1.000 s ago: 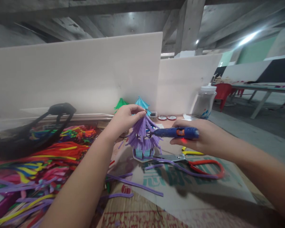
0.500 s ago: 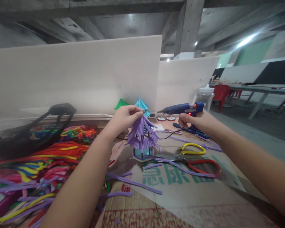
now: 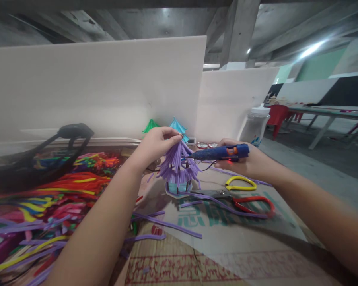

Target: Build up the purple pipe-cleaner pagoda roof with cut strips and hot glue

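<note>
A small pavilion model with two tiers of purple pipe-cleaner roof stands upright on a pale base. My left hand pinches the tip of its upper roof, the fingertips closed together there. In my right hand is a blue hot glue gun, its nozzle pointing left at the right side of the upper roof. Whether the nozzle touches the roof I cannot tell. Scissors with one yellow and one red handle lie just right of the model, a purple pipe cleaner across them.
Heaped pipe cleaners in many colours cover the left side, beside a black strap-like object. Green and light-blue roofed models stand behind. A clear jar is at back right, before white boards.
The glue gun has moved left and down, from beside the model to the upper roof, and is tilted differently. My left hand keeps its pinch on the roof tip.
</note>
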`<state>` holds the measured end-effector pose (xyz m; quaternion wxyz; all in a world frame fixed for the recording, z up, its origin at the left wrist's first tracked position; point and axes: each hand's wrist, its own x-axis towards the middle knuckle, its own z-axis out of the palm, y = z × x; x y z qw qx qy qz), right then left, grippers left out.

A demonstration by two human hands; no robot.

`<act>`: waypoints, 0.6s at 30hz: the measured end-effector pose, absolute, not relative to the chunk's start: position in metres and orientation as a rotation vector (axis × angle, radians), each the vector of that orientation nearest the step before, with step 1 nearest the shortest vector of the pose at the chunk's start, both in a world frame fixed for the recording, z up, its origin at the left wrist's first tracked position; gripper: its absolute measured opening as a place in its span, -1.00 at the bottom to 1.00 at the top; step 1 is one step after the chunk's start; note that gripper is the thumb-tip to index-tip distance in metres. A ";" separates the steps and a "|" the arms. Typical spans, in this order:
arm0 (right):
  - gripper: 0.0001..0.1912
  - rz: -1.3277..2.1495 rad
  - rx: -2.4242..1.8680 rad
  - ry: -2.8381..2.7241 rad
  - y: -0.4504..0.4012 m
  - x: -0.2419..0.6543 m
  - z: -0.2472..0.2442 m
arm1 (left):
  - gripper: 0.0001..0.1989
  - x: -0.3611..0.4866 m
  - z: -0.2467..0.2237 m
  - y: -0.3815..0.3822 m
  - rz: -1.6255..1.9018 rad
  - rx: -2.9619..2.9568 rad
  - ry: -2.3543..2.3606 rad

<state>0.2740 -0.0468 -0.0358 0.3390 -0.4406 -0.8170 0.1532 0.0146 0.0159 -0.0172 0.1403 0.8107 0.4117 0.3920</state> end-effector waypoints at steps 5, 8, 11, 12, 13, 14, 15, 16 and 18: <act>-0.61 0.251 -1.185 -2.174 -0.047 0.274 -0.037 | -0.72 0.015 -0.018 0.016 1.132 2.359 1.197; -0.64 0.071 -1.188 -2.226 -0.051 0.271 -0.036 | -0.72 0.014 -0.018 0.017 1.133 2.366 1.198; -0.68 -0.235 -1.199 -2.326 -0.060 0.266 -0.037 | -0.72 0.014 -0.018 0.017 1.139 2.369 1.195; -0.72 -0.354 -1.198 -2.357 -0.063 0.263 -0.037 | -0.71 0.014 -0.018 0.017 1.135 2.369 1.195; -0.77 -0.464 -1.192 -2.382 -0.066 0.261 -0.038 | -0.71 0.014 -0.017 0.016 1.129 2.369 1.196; -0.83 -0.552 -1.177 -2.404 -0.069 0.260 -0.039 | -0.70 0.014 -0.017 0.016 1.124 2.370 1.195; -0.87 -0.610 -1.154 -2.420 -0.072 0.259 -0.039 | -0.70 0.014 -0.017 0.016 1.120 2.370 1.193; -0.90 -0.633 -1.134 -2.434 -0.074 0.258 -0.040 | -0.70 0.014 -0.017 0.016 1.118 2.368 1.189; -0.90 -0.590 -1.129 -2.451 -0.078 0.259 -0.039 | -0.70 0.014 -0.017 0.016 1.119 2.364 1.180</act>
